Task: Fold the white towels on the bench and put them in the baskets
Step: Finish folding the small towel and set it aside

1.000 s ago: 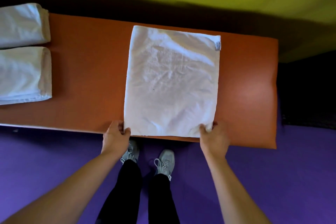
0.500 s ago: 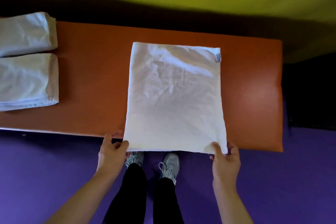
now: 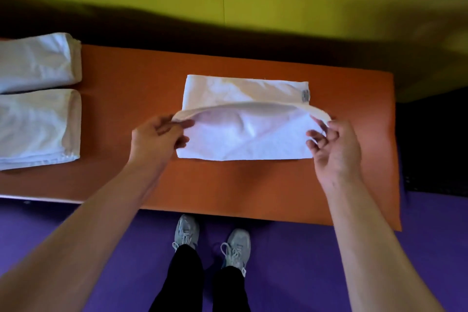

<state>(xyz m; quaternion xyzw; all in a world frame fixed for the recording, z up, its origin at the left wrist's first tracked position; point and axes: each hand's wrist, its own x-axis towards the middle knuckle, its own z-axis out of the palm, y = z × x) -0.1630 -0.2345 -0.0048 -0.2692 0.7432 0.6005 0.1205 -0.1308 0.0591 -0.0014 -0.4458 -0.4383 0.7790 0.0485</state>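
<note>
Head view: two folded towels [image 3: 38, 99] stacked side by side at left end of orange bench [image 3: 253, 185] — done, not yet basketed; no baskets in view. Third white towel [image 3: 243, 139] mid-fold at bench centre. Left hand [image 3: 154, 139] pinches near-left corner, right hand [image 3: 334, 149] pinches near-right corner — lifted edge spans between grips, far half flat on bench.

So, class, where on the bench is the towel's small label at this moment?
In the head view, the label sits at the far right corner of the towel being folded, on the orange bench, just beyond the right hand.
</note>
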